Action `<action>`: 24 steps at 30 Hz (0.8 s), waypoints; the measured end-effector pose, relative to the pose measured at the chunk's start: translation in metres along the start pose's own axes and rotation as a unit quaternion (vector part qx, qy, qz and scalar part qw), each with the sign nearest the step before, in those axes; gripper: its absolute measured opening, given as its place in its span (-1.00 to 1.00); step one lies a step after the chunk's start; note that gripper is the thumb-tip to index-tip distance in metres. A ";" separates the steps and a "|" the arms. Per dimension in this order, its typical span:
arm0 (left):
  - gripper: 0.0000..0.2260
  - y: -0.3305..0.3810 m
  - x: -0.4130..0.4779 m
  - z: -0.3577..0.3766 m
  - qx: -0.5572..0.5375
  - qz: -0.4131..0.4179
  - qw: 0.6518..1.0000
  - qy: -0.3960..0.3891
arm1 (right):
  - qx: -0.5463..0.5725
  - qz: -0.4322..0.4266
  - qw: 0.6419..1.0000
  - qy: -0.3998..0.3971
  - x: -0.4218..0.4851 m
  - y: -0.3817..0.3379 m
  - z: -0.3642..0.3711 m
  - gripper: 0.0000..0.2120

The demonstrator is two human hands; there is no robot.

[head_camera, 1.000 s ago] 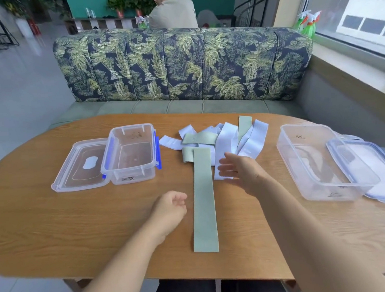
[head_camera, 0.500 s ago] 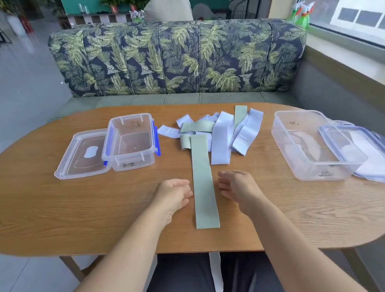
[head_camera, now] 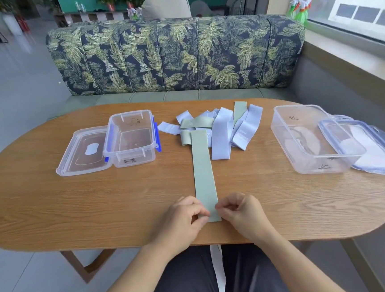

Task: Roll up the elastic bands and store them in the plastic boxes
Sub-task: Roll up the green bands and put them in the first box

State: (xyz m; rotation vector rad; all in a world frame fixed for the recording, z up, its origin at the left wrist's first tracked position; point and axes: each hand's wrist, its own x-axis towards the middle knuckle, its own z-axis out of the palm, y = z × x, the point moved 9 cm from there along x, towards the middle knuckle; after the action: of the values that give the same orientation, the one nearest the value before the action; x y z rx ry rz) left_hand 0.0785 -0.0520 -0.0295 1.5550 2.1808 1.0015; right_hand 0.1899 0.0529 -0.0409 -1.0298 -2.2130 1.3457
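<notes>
A long green elastic band (head_camera: pixel 202 168) lies flat and straight on the wooden table (head_camera: pixel 52 204), running toward me. My left hand (head_camera: pixel 181 219) pinches its near left corner. My right hand (head_camera: pixel 241 213) pinches its near right corner. Behind it sits a loose pile of pale blue and green bands (head_camera: pixel 222 129). A small clear plastic box (head_camera: pixel 130 139) with blue clips stands open at the left, its lid (head_camera: pixel 84 153) beside it. A larger clear box (head_camera: pixel 309 140) stands open at the right, its lid (head_camera: pixel 368 149) leaning against it.
A leaf-patterned sofa (head_camera: pixel 178 54) runs along the table's far side, with a person seated beyond it facing away. A window ledge with green spray bottles (head_camera: pixel 300 10) is at the right. The table's near edge is just below my hands.
Both hands have come down to the near end of the green band and taken hold of its corners; earlier they hovered beside it. The view has tilted down slightly.
</notes>
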 end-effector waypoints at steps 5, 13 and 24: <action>-0.92 0.005 0.003 -0.004 0.023 0.028 0.999 -0.015 | -0.016 -0.027 0.999 0.024 -0.002 -0.005 -0.003 -0.86; -0.93 0.001 0.004 -0.007 -0.023 0.002 1.000 -0.006 | -0.102 -0.131 0.985 -0.054 -0.011 -0.019 0.007 -0.90; -0.97 0.001 0.000 -0.006 0.027 0.019 0.999 -0.010 | -0.176 -0.194 0.964 -0.034 -0.013 -0.023 0.012 -0.96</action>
State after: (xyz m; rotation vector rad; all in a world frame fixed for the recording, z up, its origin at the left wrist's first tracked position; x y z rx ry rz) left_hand 0.0759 -0.0543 -0.0249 1.6290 2.1903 0.9418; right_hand 0.1815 0.0294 -0.0259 -0.6073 -2.5948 0.8476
